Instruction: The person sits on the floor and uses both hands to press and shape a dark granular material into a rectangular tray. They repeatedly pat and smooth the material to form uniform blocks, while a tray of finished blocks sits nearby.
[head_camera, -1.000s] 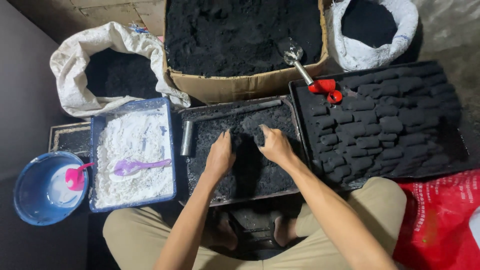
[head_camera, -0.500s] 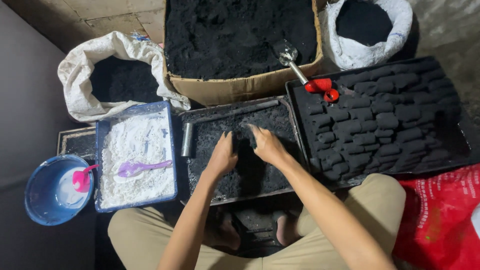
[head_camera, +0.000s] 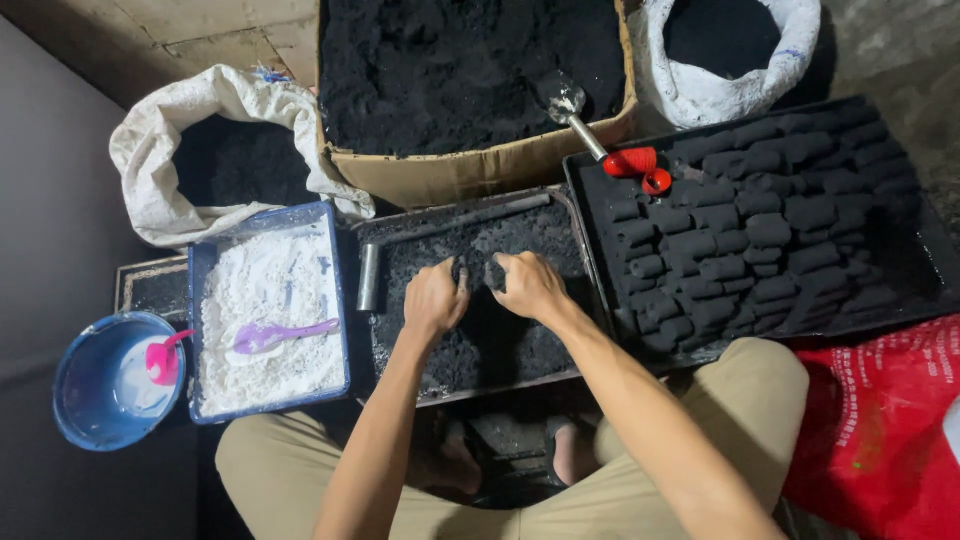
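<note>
My left hand (head_camera: 434, 297) and my right hand (head_camera: 530, 285) rest knuckles-up on black charcoal paste in a metal tray (head_camera: 520, 375) in front of my knees. Fingers of both hands curl into the black mass, pinching a dark lump (head_camera: 478, 272) between them. A short metal tube (head_camera: 369, 277) lies at the tray's left edge, just left of my left hand. Right of the tray, a black tray (head_camera: 600, 240) holds several dark pressed briquettes (head_camera: 760, 230).
A blue tub of white powder (head_camera: 268, 300) with a purple spoon (head_camera: 280, 335) sits left. A blue bowl (head_camera: 85, 385) with a pink scoop lies far left. A cardboard box of black powder (head_camera: 470, 170), a red-handled scoop (head_camera: 610, 150), two white sacks, and a red bag (head_camera: 880, 430) surround me.
Both hands have drawn slightly closer to me on the tray and closer together, gathering the black paste between them. The view has shifted a little.
</note>
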